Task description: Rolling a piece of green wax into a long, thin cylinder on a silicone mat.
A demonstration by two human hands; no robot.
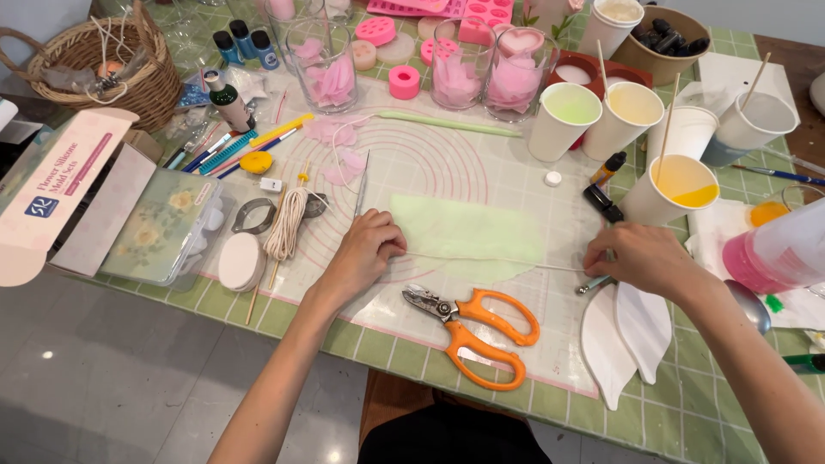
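Observation:
A thin white wick string [494, 260] is stretched taut across a pale green wax sheet [468, 236] on a clear silicone mat with pink rings [412, 163]. My left hand [365, 253] pinches the string's left end at the sheet's left edge. My right hand [640, 256] pinches its right end just beyond the sheet. Orange-handled scissors [473, 322] lie on the mat just in front of the sheet, between my hands. Two white leaf-shaped moulds [623, 331] rest below my right hand.
Paper cups of green [563, 120] and yellow wax [679, 185] with sticks stand at the back right, glasses of pink petals [331, 64] behind. A coil of wick [286, 223], flat floral case [163, 228], cardboard box [60, 185] and wicker basket [107, 60] lie left.

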